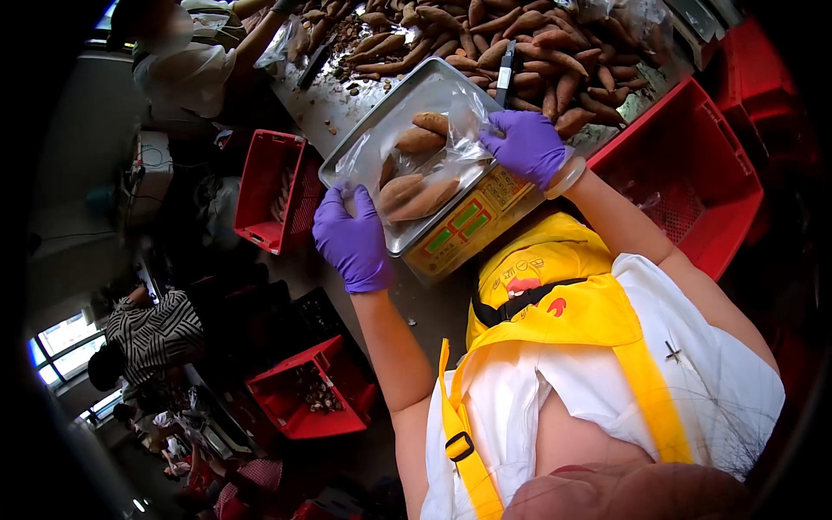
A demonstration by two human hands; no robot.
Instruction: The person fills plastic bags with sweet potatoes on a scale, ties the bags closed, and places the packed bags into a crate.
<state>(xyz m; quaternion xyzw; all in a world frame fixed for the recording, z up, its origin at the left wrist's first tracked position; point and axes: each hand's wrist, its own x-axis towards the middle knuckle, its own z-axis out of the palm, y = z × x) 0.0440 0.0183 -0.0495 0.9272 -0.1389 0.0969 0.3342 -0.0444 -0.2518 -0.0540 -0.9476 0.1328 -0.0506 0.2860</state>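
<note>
The left hand [351, 243] and right hand [530, 146] each pinch the bag [469, 115] tight at its edge, potatoes [419, 139] inside it on the tray [383, 116], and soft, even pulls best hold it wide without a rip.

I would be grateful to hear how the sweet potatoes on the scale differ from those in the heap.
The sweet potatoes on the scale are only a few, whereas the heap has dozens. Those on the scale lie in a clear bag on a metal tray; the heap lies loose on the table. Both have brownish skin.
</note>
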